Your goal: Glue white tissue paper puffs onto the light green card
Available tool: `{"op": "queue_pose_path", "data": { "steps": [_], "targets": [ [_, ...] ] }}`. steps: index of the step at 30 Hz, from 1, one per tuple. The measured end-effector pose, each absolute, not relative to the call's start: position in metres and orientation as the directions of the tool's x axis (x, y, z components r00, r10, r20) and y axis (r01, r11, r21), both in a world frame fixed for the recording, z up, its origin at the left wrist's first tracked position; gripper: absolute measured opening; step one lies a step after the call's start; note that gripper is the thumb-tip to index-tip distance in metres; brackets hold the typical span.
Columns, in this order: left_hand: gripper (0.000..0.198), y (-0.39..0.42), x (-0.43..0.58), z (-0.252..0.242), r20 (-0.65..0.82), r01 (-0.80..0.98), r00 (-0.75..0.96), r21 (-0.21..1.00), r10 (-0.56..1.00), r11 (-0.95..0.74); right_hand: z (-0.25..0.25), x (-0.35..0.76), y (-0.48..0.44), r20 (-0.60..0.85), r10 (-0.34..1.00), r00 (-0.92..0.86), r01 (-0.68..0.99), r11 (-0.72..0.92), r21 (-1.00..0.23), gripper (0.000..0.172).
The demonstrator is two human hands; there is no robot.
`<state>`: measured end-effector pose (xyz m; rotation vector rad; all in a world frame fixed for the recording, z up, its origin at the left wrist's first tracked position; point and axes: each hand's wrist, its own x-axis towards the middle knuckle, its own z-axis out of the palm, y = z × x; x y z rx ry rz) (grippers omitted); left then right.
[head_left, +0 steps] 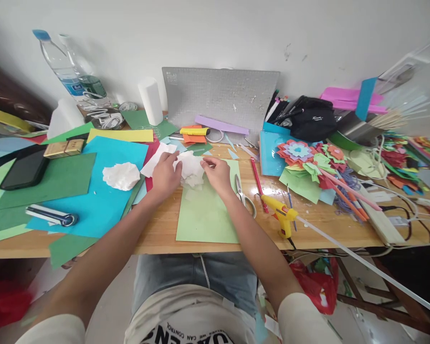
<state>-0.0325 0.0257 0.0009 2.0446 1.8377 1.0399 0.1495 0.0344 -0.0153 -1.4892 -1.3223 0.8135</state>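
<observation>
My left hand [166, 176] and my right hand [218, 175] both grip a crumpled piece of white tissue paper [191, 168] between them, fingers closed on its edges. The tissue sits over the top of a light green paper sheet [208, 215] on the wooden table [157, 234]. A second crumpled white tissue ball [121, 175] lies to the left on a blue sheet [103, 191]. A flat white paper piece [156, 157] lies just behind my left hand.
Scissors [244, 193], a red pencil [257, 180] and a yellow glue gun [282, 217] lie right of the green sheet. Paper flowers [308, 160] and craft clutter fill the right. Left: dark green sheets, a phone [23, 169], a cutter [52, 216], bottles [69, 71]. A grey cutting mat [218, 95] leans on the wall.
</observation>
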Motion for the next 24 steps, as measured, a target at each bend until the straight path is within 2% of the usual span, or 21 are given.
{"op": "queue_pose_path", "data": {
  "steps": [2,3,5,7,9,11,13,15,17,20,24],
  "targets": [
    [0.047,0.021,-0.032,0.004,0.458,0.839,-0.011,0.488,0.889,-0.241,-0.014,0.153,0.036,0.134,0.959,0.248,0.292,0.058,-0.955,0.031],
    [0.049,0.017,-0.03,0.006,0.508,0.851,0.052,0.429,0.86,-0.305,-0.013,0.156,0.037,0.152,0.948,0.279,0.263,0.077,-0.962,0.032],
    [0.055,0.007,-0.022,0.008,0.531,0.818,0.314,0.271,0.787,-0.508,-0.011,0.163,0.04,0.185,0.923,0.338,0.225,0.112,-0.968,0.034],
    [0.061,0.001,-0.011,0.006,0.405,0.685,0.628,0.117,0.664,-0.719,-0.009,0.171,0.044,0.198,0.905,0.377,0.214,0.123,-0.969,0.033],
    [0.062,0.004,-0.001,0.0,0.262,0.585,0.775,0.044,0.575,-0.81,-0.007,0.177,0.047,0.196,0.902,0.384,0.237,0.108,-0.965,0.033],
    [0.059,0.016,0.004,-0.008,0.184,0.582,0.798,0.01,0.573,-0.813,-0.005,0.18,0.043,0.194,0.92,0.341,0.344,0.07,-0.936,0.033],
    [0.056,0.032,0.004,-0.014,0.159,0.617,0.779,-0.018,0.607,-0.787,-0.004,0.181,0.029,0.22,0.941,0.256,0.528,0.055,-0.847,0.037],
    [0.052,0.048,0.0,-0.017,0.159,0.657,0.747,-0.037,0.645,-0.753,-0.005,0.18,0.004,0.293,0.946,0.141,0.712,0.109,-0.694,0.046],
    [0.048,0.06,-0.006,-0.017,0.166,0.686,0.724,-0.06,0.67,-0.726,-0.008,0.178,-0.026,0.32,0.948,-0.003,0.827,0.182,-0.532,0.051],
    [0.043,0.072,-0.015,-0.015,0.194,0.711,0.7,-0.098,0.687,-0.696,-0.017,0.174,-0.065,0.238,0.963,-0.128,0.91,0.21,-0.357,0.055],
    [0.038,0.078,-0.022,-0.009,0.211,0.757,0.651,-0.112,0.729,-0.644,-0.025,0.174,-0.083,0.166,0.967,-0.195,0.947,0.23,-0.226,0.056]
  ]
}}
